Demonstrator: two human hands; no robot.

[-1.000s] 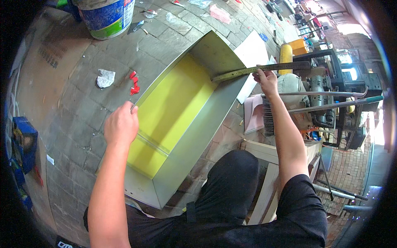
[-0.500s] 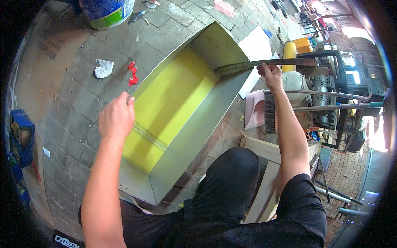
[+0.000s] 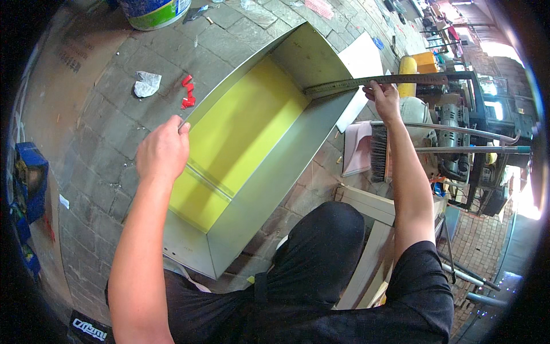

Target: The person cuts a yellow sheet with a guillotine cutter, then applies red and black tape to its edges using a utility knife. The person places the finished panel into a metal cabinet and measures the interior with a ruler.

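A long open sheet-metal box (image 3: pixel 260 198) lies tilted in front of me, with grey walls and a yellow-green inner bottom. My left hand (image 3: pixel 164 150) is closed around its left rim, thumb over the edge. My right hand (image 3: pixel 382 101) pinches a long metal ruler (image 3: pixel 404 79) at about its middle. One end of the ruler reaches down inside the box to the far right corner of the bottom. Its other end sticks out past the right wall. A thin seam crosses the yellow bottom near the close end.
Red ribbon (image 3: pixel 188 93) and crumpled plastic (image 3: pixel 147 83) lie on the paved floor left of the box. A bucket (image 3: pixel 153 12) stands beyond. To the right are a pink dustpan (image 3: pixel 358 148), a brush (image 3: pixel 379 153), a wooden frame (image 3: pixel 366 204) and a yellow cylinder (image 3: pixel 407 70).
The box's far end has shifted slightly up and right in view. The ruler and my right hand have moved a little right, and the ruler's outer end has tipped up slightly.
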